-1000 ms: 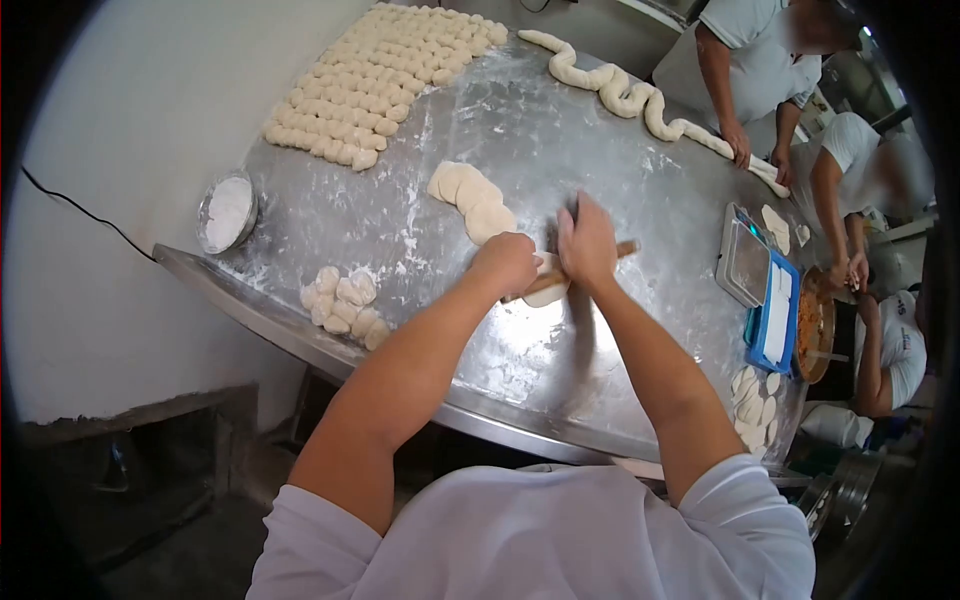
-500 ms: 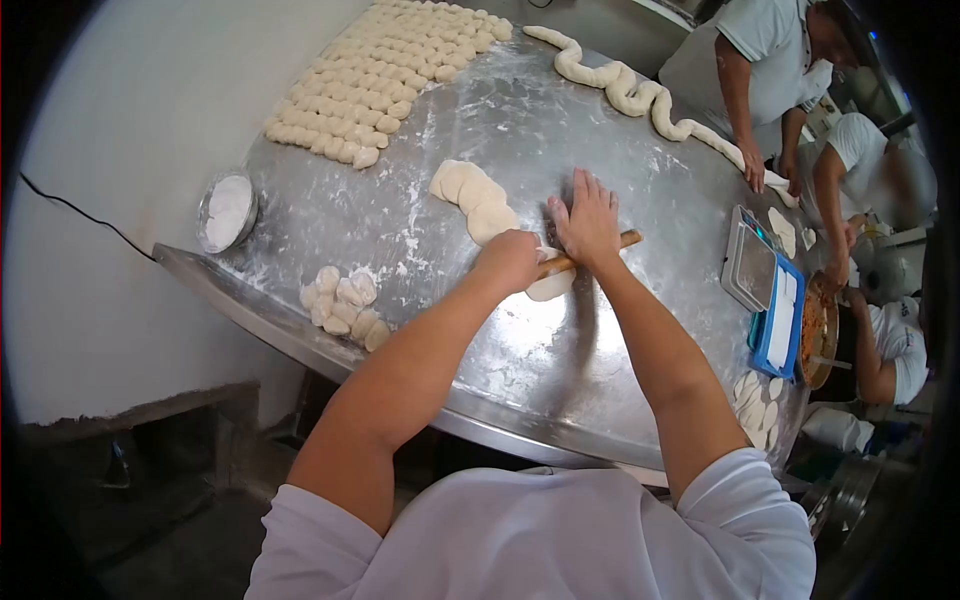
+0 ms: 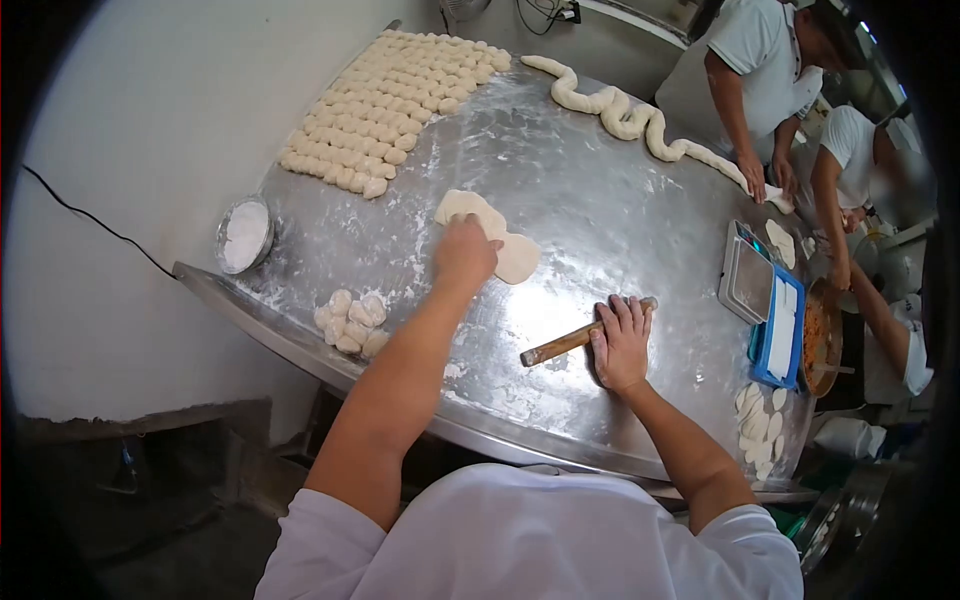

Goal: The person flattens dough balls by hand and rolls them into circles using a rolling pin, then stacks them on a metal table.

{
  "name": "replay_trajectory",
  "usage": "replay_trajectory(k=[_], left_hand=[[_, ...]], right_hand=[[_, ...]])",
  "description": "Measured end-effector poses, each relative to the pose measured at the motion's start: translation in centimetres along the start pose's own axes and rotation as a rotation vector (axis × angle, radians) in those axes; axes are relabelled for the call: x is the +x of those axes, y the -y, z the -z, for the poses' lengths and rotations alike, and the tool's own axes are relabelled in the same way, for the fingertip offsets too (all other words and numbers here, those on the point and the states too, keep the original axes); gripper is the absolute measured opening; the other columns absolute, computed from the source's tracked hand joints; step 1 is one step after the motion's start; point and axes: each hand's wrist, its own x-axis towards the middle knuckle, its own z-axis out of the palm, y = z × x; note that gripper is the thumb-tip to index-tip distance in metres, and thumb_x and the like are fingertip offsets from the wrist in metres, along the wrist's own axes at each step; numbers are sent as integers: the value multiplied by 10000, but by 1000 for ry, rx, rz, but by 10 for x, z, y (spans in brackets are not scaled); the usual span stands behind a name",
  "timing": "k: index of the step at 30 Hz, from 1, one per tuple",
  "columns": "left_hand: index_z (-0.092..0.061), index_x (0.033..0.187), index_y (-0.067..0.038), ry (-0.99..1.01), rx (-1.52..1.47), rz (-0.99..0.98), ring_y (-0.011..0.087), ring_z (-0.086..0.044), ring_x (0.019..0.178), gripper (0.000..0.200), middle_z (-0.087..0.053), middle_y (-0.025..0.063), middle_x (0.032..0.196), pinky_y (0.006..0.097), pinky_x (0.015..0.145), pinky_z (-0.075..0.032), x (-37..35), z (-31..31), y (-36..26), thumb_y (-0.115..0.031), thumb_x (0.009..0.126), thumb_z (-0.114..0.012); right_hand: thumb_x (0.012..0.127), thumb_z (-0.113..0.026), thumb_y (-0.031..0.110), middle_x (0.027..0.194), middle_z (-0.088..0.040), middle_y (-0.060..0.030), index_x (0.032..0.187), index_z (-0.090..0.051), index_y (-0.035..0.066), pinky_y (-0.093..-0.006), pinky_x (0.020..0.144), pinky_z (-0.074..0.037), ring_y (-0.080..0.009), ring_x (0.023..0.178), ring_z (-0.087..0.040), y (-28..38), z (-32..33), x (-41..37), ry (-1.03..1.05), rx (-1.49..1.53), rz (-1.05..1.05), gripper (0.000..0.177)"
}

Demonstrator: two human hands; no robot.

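My left hand [image 3: 466,252] rests on a row of flat, overlapping dough rounds [image 3: 518,260] near the middle of the steel table. Its fingers are curled down onto the dough, and their tips are partly hidden. Lower right, my right hand [image 3: 622,345] lies over the upper end of a wooden rolling pin [image 3: 562,347], fingers across it and thumb on the near side. The pin sits at a slant on the bare metal, apart from the dough. Left of my left forearm is a small cluster of floured dough pieces [image 3: 350,322].
Rows of dough balls [image 3: 390,110] cover the far left. A flour bowl [image 3: 245,235] stands at the left edge. A long dough rope [image 3: 625,115] winds toward a co-worker's hands [image 3: 765,180]. At right are a scale [image 3: 747,275], blue tray [image 3: 780,330] and filling pan [image 3: 822,340].
My left hand has let go of the rolling pin and moved up-left onto the dough rounds. My right hand has drawn the pin down and right, away from the dough. The view has shifted slightly.
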Motion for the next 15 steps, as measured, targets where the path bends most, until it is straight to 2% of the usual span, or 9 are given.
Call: replay_trajectory(k=[1, 4, 7, 10, 13, 15], left_hand=[[-621, 1286, 68, 85, -10, 90, 432, -702, 1179, 644, -707, 303, 1292, 489, 996, -560, 3, 5, 0, -418, 924, -839], [-621, 1259, 92, 186, -45, 228, 434, -707, 1178, 698, -726, 308, 1249, 475, 1002, -560, 2, 11, -7, -455, 899, -864], [-673, 1255, 55, 206, -73, 232, 411, -728, 1151, 683, -756, 271, 1216, 471, 994, -567, 0, 6, -8, -485, 885, -868], [-720, 1191, 55, 346, -79, 293, 418, -719, 1189, 509, -761, 265, 1197, 479, 1002, -564, 2, 4, -17, -340, 904, -864], [-803, 1041, -20, 137, -149, 116, 375, -756, 1064, 421, -794, 202, 1093, 484, 919, -576, -3, -13, -12, -390, 863, -895], [-804, 1058, -25, 122, -108, 27, 373, -753, 1063, 409, -795, 198, 1082, 474, 928, -576, 8, -14, -10, -365, 852, -903]], right_hand=[[1047, -585, 357, 1571, -506, -191, 1466, -610, 90, -670, 1304, -166, -470, 1527, -357, 0, 1, 1, 3, -1, -2, 497], [1041, -597, 358, 1570, -507, -190, 1465, -609, 85, -670, 1302, -168, -468, 1527, -359, 1, 2, 2, 10, 3, -10, 505], [1032, -613, 355, 1567, -509, -187, 1466, -607, 83, -669, 1300, -172, -464, 1526, -361, 1, 3, 2, 15, 11, -18, 512], [1025, -626, 354, 1562, -513, -184, 1466, -607, 86, -669, 1296, -177, -461, 1524, -364, 2, 4, 3, 22, 16, -25, 516], [1021, -635, 352, 1555, -516, -183, 1461, -610, 86, -672, 1291, -184, -460, 1518, -371, 2, 3, 2, 17, 10, -28, 515], [1018, -638, 351, 1550, -518, -184, 1457, -614, 86, -674, 1287, -190, -462, 1511, -380, 1, 0, 1, -1, 1, -22, 514]])
